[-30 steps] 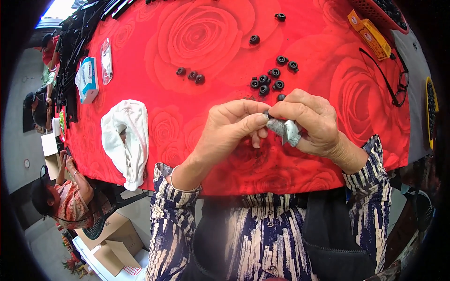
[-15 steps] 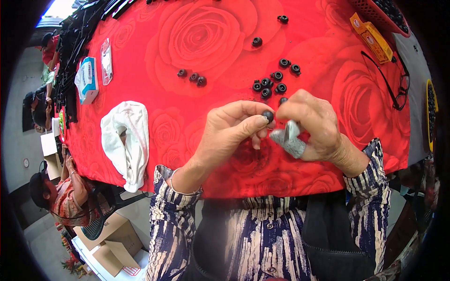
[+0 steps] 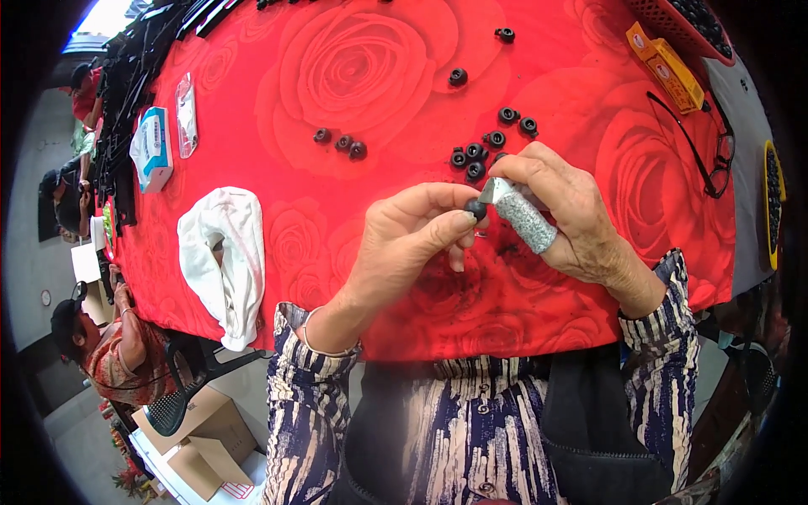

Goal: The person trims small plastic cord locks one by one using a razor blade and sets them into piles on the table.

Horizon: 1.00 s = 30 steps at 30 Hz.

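While the left hand [image 3: 402,238] pinches a round black piece [image 3: 475,210], the right hand's [image 3: 581,220] gripping a little blade [image 3: 488,192] just right of that pinch, tip kinda slanting toward it.

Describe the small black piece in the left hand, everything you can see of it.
The small black piece is roundish and dark, smooth-looking with a slight sheen, perhaps rubber or plastic. The left hand pinches it between thumb and index finger, which hide part of it, so its full shape can't be told. It is held above the red tablecloth. A metal blade at the right hand meets or nearly meets its upper right side; contact is unclear.
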Available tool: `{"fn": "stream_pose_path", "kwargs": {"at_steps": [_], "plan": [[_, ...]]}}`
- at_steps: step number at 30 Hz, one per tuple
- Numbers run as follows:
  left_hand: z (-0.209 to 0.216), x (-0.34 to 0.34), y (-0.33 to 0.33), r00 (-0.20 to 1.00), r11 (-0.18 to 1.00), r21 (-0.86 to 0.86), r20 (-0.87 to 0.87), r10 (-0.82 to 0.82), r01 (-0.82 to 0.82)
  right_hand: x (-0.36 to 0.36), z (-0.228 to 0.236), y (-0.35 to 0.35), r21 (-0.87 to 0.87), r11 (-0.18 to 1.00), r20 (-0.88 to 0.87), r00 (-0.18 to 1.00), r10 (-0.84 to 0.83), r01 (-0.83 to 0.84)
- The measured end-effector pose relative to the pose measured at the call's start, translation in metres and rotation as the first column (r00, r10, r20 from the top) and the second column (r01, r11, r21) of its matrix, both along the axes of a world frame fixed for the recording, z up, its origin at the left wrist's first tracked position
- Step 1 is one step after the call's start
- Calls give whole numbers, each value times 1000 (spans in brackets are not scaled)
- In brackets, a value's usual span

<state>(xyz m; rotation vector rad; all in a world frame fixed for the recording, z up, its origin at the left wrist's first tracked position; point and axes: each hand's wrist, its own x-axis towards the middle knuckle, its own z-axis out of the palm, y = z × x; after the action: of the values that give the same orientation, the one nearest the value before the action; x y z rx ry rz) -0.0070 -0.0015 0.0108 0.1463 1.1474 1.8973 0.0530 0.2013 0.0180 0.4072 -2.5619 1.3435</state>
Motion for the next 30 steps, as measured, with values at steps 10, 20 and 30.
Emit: {"fn": "stream_pose_path", "kwargs": {"at_steps": [10,20,30], "plan": [[1,1,0,1000,1000,-12,1,1,-1,-1,2,-1,-21,1000,18,1000,20,-20],[3,1,1,997,999,-36,-77,0,-2,-1,-1,-1,-53,998,25,999,26,-24],[3,2,1,998,1000,-26,-56,-15,13,-2,1,2,-67,996,36,998,54,-52]]}}
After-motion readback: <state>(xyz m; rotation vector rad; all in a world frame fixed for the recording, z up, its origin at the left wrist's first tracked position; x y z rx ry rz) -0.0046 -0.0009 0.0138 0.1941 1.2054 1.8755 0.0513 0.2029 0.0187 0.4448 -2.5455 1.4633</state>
